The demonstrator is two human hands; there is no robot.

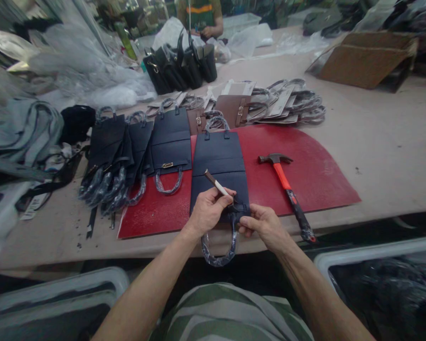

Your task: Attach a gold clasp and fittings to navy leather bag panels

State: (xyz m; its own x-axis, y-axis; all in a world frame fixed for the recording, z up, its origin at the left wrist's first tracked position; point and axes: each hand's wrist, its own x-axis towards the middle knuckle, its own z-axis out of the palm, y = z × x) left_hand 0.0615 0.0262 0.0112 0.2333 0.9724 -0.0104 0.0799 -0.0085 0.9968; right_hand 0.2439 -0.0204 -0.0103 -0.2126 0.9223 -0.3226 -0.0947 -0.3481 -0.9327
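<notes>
A flat dark navy handbag panel (218,154) lies in front of me, a plastic-wrapped handle at each end. My left hand (210,208) is closed around a short rod-shaped punch (216,182), its shaft wrapped in white. The punch tilts up to the left over the panel's lower part; its lower end is hidden by my fingers. My right hand (261,223) pinches the panel's lower right corner beside the near handle (218,258). To the right, a claw hammer (282,177) with a red and black grip rests on the red mat (305,161), its handle end past the mat's edge.
More navy panels (172,130) overlap on the left. Behind the mat lie brown panels (230,111) with wrapped handles. Several black bags (181,66) stand farther back, near another person (202,19). A cardboard box (367,59) sits back right. Plastic bins (379,251) flank me below the table.
</notes>
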